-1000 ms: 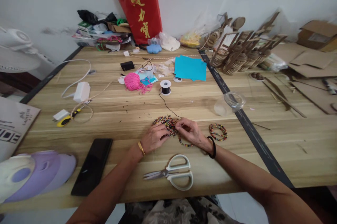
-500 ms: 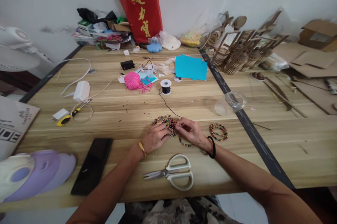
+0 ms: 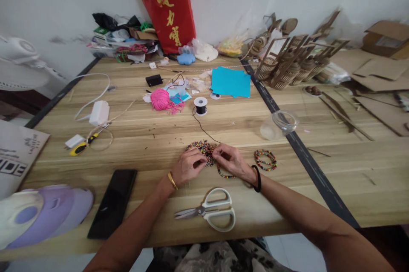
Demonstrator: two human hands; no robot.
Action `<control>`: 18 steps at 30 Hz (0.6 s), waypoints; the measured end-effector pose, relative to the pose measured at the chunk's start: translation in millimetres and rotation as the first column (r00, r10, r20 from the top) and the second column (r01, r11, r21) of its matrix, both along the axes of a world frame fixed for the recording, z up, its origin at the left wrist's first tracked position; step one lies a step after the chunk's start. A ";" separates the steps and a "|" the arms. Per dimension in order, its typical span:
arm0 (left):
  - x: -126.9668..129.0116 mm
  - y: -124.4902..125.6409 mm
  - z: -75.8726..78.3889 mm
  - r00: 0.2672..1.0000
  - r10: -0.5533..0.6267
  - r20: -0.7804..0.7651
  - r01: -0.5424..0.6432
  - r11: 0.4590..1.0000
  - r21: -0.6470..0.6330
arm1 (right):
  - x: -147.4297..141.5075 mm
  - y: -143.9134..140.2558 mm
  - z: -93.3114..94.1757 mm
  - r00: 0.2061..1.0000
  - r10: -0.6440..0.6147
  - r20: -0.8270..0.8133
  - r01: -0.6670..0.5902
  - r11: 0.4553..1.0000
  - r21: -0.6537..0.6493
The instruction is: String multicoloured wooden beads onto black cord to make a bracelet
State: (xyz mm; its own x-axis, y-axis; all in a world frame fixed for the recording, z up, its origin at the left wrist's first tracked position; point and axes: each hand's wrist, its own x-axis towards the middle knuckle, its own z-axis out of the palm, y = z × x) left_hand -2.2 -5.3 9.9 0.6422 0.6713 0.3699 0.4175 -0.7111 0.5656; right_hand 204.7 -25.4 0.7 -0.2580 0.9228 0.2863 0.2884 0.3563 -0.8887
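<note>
Now two hands — left hand [image 3: 189,166], right hand [image 3: 230,160] — each grip pinching bead strand [image 3: 225,174] by one bead pile [image 3: 201,148].

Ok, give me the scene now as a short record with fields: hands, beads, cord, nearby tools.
left hand: fingertips on the pile of small multicoloured beads
right hand: pinching at the pile's edge, holding a partly beaded strand
cord: thin black thread runs from the small black spool to the hands
finished piece: coiled multicoloured bead bracelet, right of the hands
tool: white-handled scissors, nearer the body, untouched
</note>
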 end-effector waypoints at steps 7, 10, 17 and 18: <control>3.0 4.8 -7.4 0.949 0.212 0.234 -0.101 0.905 -0.413 | -0.8 -0.4 -1.7 1.000 0.000 0.022 -0.001 0.999 0.049; 4.9 7.3 -11.3 0.925 0.253 0.283 -0.071 0.848 -0.526 | -1.1 -0.7 -1.6 1.000 0.011 0.021 -0.012 0.998 0.059; 6.8 7.7 -9.8 0.933 0.210 0.293 -0.008 0.824 -0.566 | -0.2 -1.3 1.0 0.996 0.041 0.079 -0.052 0.988 0.148; 6.9 7.5 -9.8 0.933 0.206 0.293 -0.003 0.823 -0.568 | -0.2 -1.4 0.8 0.996 0.042 0.084 -0.055 0.986 0.157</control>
State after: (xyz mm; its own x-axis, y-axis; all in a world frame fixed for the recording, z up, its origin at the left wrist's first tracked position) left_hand 4.7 2.3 0.1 0.4646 0.8808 0.0914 0.1893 -0.1996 0.9614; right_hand 204.5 -26.8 1.4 -0.3292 0.8532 0.4046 0.3358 0.5062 -0.7943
